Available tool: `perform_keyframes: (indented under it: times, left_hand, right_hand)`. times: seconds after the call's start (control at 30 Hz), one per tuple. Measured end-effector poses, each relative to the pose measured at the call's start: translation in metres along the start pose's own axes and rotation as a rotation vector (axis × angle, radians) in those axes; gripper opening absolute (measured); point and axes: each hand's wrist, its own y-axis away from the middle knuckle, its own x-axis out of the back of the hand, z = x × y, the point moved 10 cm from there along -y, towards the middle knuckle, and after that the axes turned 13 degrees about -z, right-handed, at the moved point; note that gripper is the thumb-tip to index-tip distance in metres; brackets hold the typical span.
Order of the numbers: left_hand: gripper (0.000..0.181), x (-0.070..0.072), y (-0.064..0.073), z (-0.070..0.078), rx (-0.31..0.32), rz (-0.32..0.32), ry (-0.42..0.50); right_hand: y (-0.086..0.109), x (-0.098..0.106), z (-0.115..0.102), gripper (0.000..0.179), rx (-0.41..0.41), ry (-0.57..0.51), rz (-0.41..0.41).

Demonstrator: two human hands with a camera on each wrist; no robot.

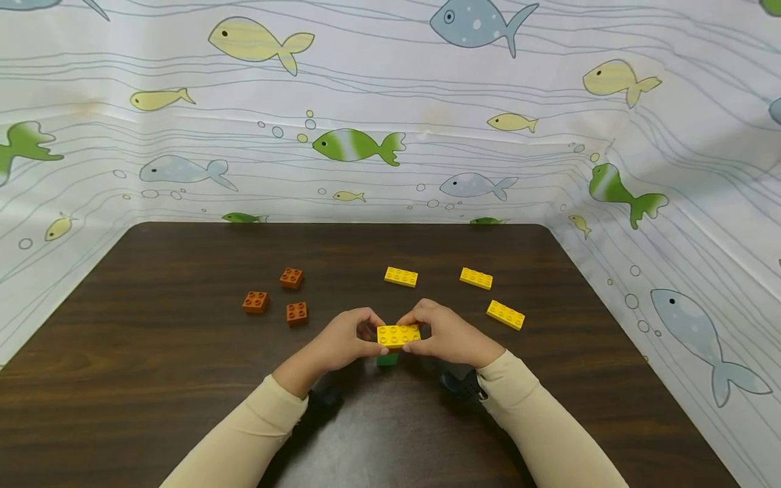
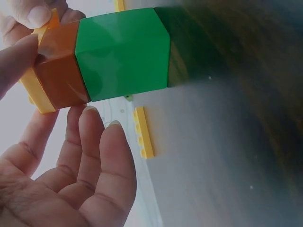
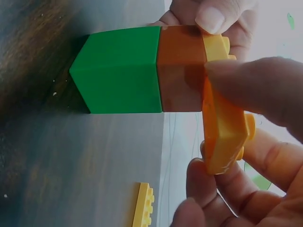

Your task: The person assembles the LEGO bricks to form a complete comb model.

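Observation:
Both hands hold a flat yellow 2x4 toy brick (image 1: 398, 336) from its two ends. My left hand (image 1: 344, 342) grips the left end between thumb and fingers, and my right hand (image 1: 448, 333) does the same at the right end. The yellow brick lies on an orange-brown brick (image 2: 62, 66), which sits on a larger green block (image 2: 124, 54) standing on the table. In the right wrist view the yellow brick (image 3: 222, 123) sticks out past the brown brick (image 3: 182, 71) on the right hand's side. From the head view, the hands and yellow brick hide most of the stack.
On the brown table (image 1: 152, 379), three orange-brown bricks (image 1: 255, 302) lie to the left. Beyond and right of the hands are three flat yellow bricks, one behind the stack (image 1: 401, 276), one farther right (image 1: 476, 278) and one nearer (image 1: 505, 315). A fish-printed curtain (image 1: 366, 102) surrounds the table.

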Motion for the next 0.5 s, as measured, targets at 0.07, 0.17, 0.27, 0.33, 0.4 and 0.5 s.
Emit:
perform_keyframes:
  times: [0.07, 0.17, 0.27, 0.33, 0.4, 0.5]
  left_hand:
    - [0.029, 0.000, 0.001, -0.001, 0.000, -0.002, 0.001]
    - [0.035, 0.002, 0.002, -0.003, 0.002, -0.001, -0.008]
    - [0.042, 0.009, 0.006, -0.004, -0.005, 0.013, -0.019]
    - [0.044, 0.016, 0.010, -0.005, -0.003, 0.036, -0.010]
    - [0.044, 0.025, 0.015, -0.008, 0.002, 0.069, 0.004]
    - [0.044, 0.039, 0.025, -0.015, 0.021, 0.124, 0.033]
  right_hand:
    - [0.000, 0.000, 0.000, 0.034, -0.001, 0.005, 0.000]
    - [-0.001, 0.000, -0.001, 0.034, -0.003, 0.012, 0.002]
    - [-0.001, 0.000, -0.001, 0.034, -0.012, 0.018, 0.003]
    - [-0.001, 0.000, 0.000, 0.034, -0.020, 0.014, 0.000]
    - [-0.001, 0.000, 0.001, 0.034, -0.031, 0.008, -0.003]
    - [-0.001, -0.001, 0.002, 0.034, -0.042, 0.002, -0.011]
